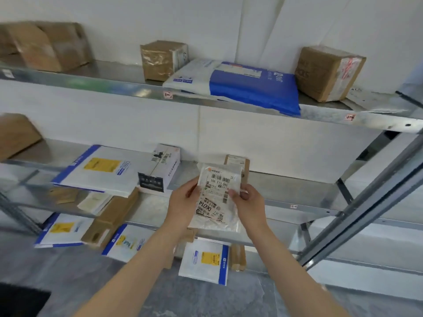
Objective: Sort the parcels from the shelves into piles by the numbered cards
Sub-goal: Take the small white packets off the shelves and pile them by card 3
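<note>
I hold a small white plastic parcel (pixel 217 197) with a printed shipping label in front of the middle shelf (pixel 297 197). My left hand (pixel 183 202) grips its left edge, thumb on the label. My right hand (pixel 248 202) pinches its right edge. Behind the parcel a small brown packet (pixel 238 161) leans against the wall. A white box (pixel 163 167) and a white-and-blue mailer with a yellow label (pixel 100 170) lie on the same shelf to the left. No numbered cards are in sight.
The top shelf (pixel 114 85) carries brown boxes (pixel 160 59) (pixel 327 73) (pixel 45 45) and a blue-and-white bag (pixel 240 84). On lower levels lie several white mailers (pixel 203 259) and a long brown box (pixel 109 220). A slanted metal upright (pixel 366 202) stands at the right.
</note>
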